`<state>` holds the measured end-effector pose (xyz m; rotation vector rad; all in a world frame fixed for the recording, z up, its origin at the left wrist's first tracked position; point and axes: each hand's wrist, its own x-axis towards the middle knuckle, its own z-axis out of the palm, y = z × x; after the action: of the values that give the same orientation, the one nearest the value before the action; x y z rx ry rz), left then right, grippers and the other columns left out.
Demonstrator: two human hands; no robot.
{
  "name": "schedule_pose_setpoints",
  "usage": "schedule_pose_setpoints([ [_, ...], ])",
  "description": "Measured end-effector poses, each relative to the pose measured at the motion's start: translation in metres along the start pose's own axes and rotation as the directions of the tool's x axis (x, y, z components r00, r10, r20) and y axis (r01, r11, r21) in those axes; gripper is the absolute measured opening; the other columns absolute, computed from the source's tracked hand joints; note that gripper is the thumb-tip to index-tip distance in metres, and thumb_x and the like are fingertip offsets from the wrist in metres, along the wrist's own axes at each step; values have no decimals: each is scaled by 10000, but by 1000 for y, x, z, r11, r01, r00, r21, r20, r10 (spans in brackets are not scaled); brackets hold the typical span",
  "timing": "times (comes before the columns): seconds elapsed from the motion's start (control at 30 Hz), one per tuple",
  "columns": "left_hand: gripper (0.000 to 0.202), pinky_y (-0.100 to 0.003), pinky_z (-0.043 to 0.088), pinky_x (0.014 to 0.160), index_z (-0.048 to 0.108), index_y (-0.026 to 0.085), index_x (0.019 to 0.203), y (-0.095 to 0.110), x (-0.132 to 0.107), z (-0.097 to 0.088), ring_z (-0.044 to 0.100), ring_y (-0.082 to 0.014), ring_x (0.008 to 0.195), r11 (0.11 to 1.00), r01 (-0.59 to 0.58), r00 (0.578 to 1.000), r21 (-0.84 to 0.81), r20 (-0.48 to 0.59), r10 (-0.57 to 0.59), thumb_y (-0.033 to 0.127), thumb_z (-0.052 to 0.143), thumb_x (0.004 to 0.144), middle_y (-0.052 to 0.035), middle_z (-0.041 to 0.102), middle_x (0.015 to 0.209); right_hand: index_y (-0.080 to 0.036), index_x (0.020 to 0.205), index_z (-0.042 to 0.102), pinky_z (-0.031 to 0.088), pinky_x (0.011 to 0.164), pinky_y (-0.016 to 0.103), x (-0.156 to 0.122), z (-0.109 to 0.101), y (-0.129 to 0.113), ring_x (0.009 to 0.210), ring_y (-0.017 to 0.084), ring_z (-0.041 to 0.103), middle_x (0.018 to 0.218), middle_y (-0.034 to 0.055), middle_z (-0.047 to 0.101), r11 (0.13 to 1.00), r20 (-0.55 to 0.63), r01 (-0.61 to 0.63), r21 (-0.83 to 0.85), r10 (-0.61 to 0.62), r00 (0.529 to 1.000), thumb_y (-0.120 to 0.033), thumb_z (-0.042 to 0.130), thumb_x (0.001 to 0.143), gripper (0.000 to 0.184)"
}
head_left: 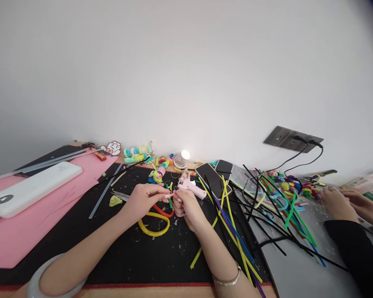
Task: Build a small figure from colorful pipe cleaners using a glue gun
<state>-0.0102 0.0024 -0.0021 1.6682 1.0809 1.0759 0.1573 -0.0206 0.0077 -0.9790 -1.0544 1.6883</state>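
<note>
Over the middle of the black mat (137, 265), my left hand (147, 200) and my right hand (188, 205) meet fingertip to fingertip. Both are closed in a pinch on a small, thin pinkish piece (171, 195), apparently pipe cleaner; the fingers partly cover it. Short green pipe cleaner bits (170, 203) show just by the fingertips; whether they are held or lie on the mat I cannot tell. Below my left hand lie scissors with a yellow handle loop (154, 231) and a red one, their blades pointing left. A pink glue gun (192, 188) rests just beyond my right hand.
Loose yellow, black and blue pipe cleaners (236, 236) spread to the right, near two phones (213, 178). A co-worker's hands (338, 203) are at the far right, by pliers (321, 176). Left are a white device (34, 188) and pink sheet (28, 240). A lamp (185, 155) stands behind.
</note>
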Motion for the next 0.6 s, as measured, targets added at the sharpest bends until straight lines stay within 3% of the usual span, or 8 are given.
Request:
schedule_pose_setpoints([
  [0.17,122,-297,571,690,761,224,769,0,1,-2,713,-203,697,998,-51,998,38,38,49,280,652,770,-14,761,749,-213,598,324,41,381,199,1,-2,1,371,26,113,439,-125,242,1000,3,-7,-9,8,1000,-392,551,786,345],
  [0.37,232,-337,586,754,710,205,923,-3,0,1,730,-221,758,978,58,998,-200,13,-56,370,691,761,-39,768,883,-209,608,330,52,389,200,2,-3,2,377,26,125,453,-120,258,999,-21,46,-1,-46,999,-424,568,805,377],
  [0.6,276,-338,578,712,676,188,910,1,2,2,726,-222,734,960,139,987,-243,114,-114,438,653,796,-56,758,831,-209,604,340,89,409,205,4,-5,4,405,38,127,463,-115,244,985,-30,137,-107,-141,990,-503,575,796,422],
])
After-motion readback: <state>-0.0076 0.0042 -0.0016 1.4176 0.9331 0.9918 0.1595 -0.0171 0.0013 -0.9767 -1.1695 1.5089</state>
